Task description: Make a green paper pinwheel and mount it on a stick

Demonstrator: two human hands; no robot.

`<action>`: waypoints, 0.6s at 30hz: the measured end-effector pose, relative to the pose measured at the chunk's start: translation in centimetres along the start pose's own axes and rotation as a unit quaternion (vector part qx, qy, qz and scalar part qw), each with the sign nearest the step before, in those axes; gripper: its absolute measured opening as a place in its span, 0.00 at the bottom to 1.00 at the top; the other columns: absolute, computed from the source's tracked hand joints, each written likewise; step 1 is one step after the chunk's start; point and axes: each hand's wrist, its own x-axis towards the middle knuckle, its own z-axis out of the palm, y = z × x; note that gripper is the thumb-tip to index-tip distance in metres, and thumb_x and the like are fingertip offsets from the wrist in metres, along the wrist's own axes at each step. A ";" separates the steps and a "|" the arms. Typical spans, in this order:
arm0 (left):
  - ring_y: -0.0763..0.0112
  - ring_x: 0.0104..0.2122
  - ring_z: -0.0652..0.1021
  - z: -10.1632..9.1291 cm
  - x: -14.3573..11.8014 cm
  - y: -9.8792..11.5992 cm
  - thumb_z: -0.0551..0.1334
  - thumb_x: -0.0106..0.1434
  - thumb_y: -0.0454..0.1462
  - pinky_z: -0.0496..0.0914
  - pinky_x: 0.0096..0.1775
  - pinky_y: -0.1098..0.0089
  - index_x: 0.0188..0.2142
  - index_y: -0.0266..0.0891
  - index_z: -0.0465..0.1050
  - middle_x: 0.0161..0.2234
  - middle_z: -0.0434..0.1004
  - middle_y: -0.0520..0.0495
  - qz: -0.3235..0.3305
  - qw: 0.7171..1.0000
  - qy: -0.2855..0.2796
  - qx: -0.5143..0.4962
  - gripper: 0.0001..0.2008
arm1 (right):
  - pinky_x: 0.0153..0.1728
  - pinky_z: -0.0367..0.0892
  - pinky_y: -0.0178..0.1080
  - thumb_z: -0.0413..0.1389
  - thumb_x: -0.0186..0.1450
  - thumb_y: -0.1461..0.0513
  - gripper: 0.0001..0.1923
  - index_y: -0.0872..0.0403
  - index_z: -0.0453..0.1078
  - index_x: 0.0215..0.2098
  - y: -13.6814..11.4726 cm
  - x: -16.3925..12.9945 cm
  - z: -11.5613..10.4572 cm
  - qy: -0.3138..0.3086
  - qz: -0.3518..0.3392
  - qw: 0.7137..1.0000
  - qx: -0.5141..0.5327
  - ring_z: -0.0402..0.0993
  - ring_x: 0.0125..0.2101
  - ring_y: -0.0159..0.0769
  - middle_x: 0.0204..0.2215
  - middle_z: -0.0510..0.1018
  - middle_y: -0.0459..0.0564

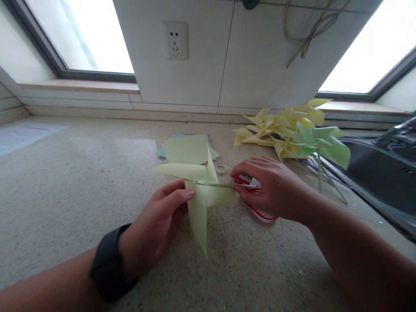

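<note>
The left hand, a dark band at its wrist, pinches the pale green paper square at the middle of the bench, fingers clenched on the sheet's left side. The right hand comes in from three o'clock, closed around the red-handled scissors, whose blades run level into the paper toward its centre. The sheet already stands in pointed flaps: one out to nine o'clock, one up to twelve, a long one down to six. So I judge several cuts made and this one under way; nothing pins the flaps at the centre, and I see no stick on it.

Just past the sheet at twelve o'clock lies a small stack of uncut squares, green over blue, so more are left. Beside them sits a small roll of tape. At two o'clock a heap of finished pinwheels, yellow and green on thin sticks, lies loose on the bench. The one container in sight is the dark sink at three o'clock; its basin looks bare as far as it shows.
</note>
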 end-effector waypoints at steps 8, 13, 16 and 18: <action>0.69 0.37 0.79 -0.6 0.6 -0.2 0.64 0.64 0.35 0.72 0.42 0.72 0.43 0.37 0.80 0.40 0.82 0.48 0.018 0.999 -0.012 -0.034 0.09 | 0.42 0.63 0.43 0.60 0.65 0.62 0.04 0.51 0.76 0.38 0.9 0.1 -0.1 -0.013 -0.039 0.999 -0.017 0.74 0.37 0.40 0.32 0.80 0.49; 0.69 0.34 0.79 -0.7 0.8 0.2 0.60 0.67 0.40 0.73 0.36 0.71 0.43 0.35 0.80 0.38 0.84 0.43 0.015 0.997 0.040 -0.061 0.12 | 0.38 0.65 0.40 0.59 0.63 0.64 0.06 0.53 0.77 0.38 0.6 0.1 -0.3 0.026 -0.024 0.998 0.047 0.73 0.34 0.37 0.31 0.80 0.49; 0.67 0.35 0.79 -0.8 0.8 0.3 0.59 0.67 0.42 0.73 0.36 0.70 0.42 0.33 0.80 0.40 0.84 0.39 0.007 0.996 0.048 -0.071 0.15 | 0.34 0.66 0.38 0.59 0.63 0.64 0.06 0.54 0.77 0.37 0.3 0.1 -0.5 0.044 0.007 0.992 0.114 0.73 0.31 0.34 0.30 0.79 0.48; 0.67 0.35 0.78 -0.8 0.8 0.2 0.59 0.67 0.43 0.72 0.36 0.70 0.41 0.32 0.81 0.40 0.84 0.38 0.007 0.997 0.041 -0.058 0.17 | 0.31 0.65 0.36 0.59 0.63 0.62 0.06 0.54 0.77 0.36 0.1 0.1 -0.6 0.056 0.042 0.984 0.164 0.71 0.28 0.32 0.28 0.79 0.47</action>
